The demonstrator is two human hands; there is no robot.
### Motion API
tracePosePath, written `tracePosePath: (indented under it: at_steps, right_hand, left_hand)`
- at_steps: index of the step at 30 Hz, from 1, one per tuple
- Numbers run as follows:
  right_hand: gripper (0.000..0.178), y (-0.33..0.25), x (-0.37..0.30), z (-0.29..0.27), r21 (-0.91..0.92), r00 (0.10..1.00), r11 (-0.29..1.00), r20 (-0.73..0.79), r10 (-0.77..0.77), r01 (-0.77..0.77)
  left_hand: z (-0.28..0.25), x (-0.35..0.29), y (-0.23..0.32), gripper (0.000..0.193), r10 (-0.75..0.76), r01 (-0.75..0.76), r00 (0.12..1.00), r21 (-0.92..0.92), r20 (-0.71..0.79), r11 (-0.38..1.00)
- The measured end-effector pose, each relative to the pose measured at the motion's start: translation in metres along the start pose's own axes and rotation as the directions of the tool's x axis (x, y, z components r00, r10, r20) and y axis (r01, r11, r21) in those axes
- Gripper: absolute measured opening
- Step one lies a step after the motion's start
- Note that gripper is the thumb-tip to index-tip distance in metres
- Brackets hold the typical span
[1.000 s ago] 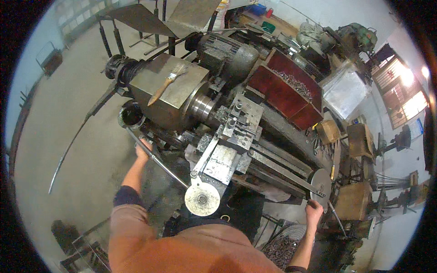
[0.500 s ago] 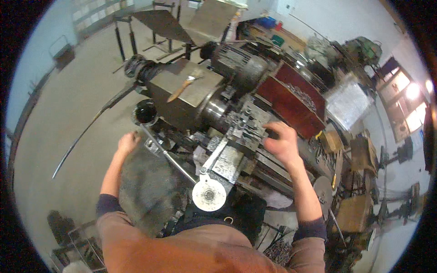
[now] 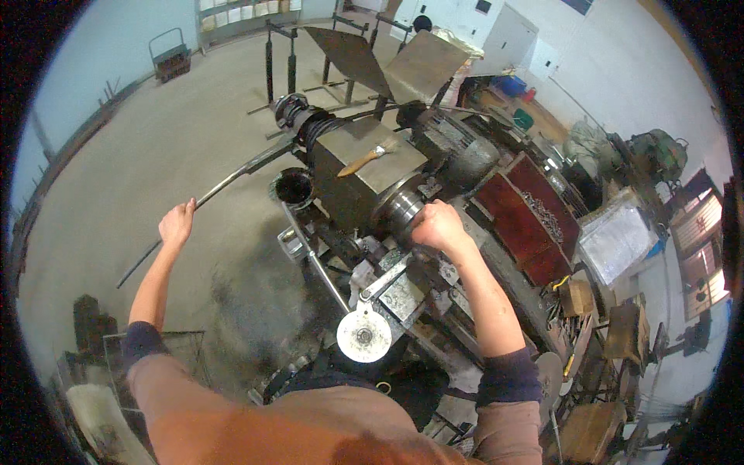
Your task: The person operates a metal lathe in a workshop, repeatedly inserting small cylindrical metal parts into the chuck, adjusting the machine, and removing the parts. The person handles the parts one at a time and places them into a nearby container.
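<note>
My left hand is closed around a long metal bar that slants from the far end of a lathe headstock down to the left. At the front of the shiny round chuck, my right hand is closed with the fingers curled. Whatever those fingers hold is hidden behind the hand. A wooden-handled brush lies on top of the headstock. Nearer to me are a pale round dial and a slanting metal rod.
A dark open pot stands beside the headstock. Behind the chuck are a motor and a dark red tray with metal bits nearby. Tools lie at the right, and tilted metal sheets stand at the back.
My left hand has moved left and taken hold of the long bar. My right hand has shifted from the tool post to the chuck, and the view has turned left.
</note>
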State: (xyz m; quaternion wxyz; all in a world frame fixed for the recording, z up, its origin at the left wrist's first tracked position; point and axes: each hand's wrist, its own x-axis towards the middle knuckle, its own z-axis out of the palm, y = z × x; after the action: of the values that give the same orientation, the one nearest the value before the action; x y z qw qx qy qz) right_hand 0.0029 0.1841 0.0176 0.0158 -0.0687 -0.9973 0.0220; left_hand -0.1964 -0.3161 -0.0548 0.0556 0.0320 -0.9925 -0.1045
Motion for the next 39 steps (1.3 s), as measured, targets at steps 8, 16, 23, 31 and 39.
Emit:
tracePosePath:
  at_steps: [8, 16, 23, 31, 39]
  right_hand:
    - [0.028, -0.013, -0.002, -0.011, 0.024, 0.997, 1.0, 0.079, 0.007, -0.008]
    - [0.035, 0.0, -0.004, -0.005, 0.029, 0.991, 0.993, 0.068, -0.114, 0.112]
    - [0.032, -0.006, -0.001, -0.003, 0.05, 0.998, 0.997, -0.003, -0.065, 0.065]
    - [0.031, -0.001, -0.002, -0.003, 0.045, 0.998, 0.997, 0.022, -0.064, 0.063]
    - [0.03, -0.006, -0.004, -0.007, 0.008, 0.995, 0.996, 0.038, -0.093, 0.093]
  left_hand:
    - [-0.007, -0.035, 0.007, 0.06, -0.077, 0.081, 0.992, 0.031, -0.102, 0.996]
    - [0.024, 0.039, -0.03, 0.061, -0.029, 0.048, 0.962, 0.063, -0.272, 0.997]
    - [-0.013, -0.044, 0.019, 0.057, -0.072, 0.07, 0.991, -0.022, -0.111, 0.997]
    - [0.014, 0.0, -0.014, 0.057, 0.005, -0.003, 0.971, 0.008, -0.241, 1.0]
    - [-0.005, -0.092, 0.026, 0.049, -0.014, 0.011, 0.996, -0.038, -0.085, 0.999]
